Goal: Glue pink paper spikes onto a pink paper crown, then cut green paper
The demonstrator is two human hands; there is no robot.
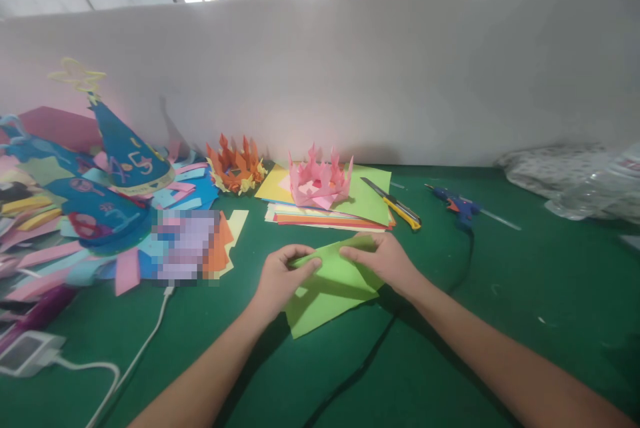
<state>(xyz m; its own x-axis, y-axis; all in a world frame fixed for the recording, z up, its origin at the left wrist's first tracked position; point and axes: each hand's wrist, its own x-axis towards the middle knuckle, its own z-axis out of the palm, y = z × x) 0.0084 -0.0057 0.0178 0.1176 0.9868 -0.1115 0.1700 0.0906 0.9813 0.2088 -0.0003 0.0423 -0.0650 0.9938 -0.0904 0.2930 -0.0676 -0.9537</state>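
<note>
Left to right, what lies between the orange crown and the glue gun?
In the head view: the pink crown on a stack of coloured paper, then the yellow-handled cutter and a small pale strip.

Sheet (335,291) sitting between left hand (284,279) and right hand (385,261). Paper stack (367,206) lying behind it, crown (323,181) resting on top. Second crown (240,171) standing left of stack, party hats (133,161) sitting farther left. Cutter (400,209) lying across stack's right edge; glue gun (464,209), then bottle (593,189), lying farther right.

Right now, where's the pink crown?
In the head view, the pink crown sits near the middle, on the stack of coloured sheets beyond the held green paper, with the orange crown to its left.
</note>
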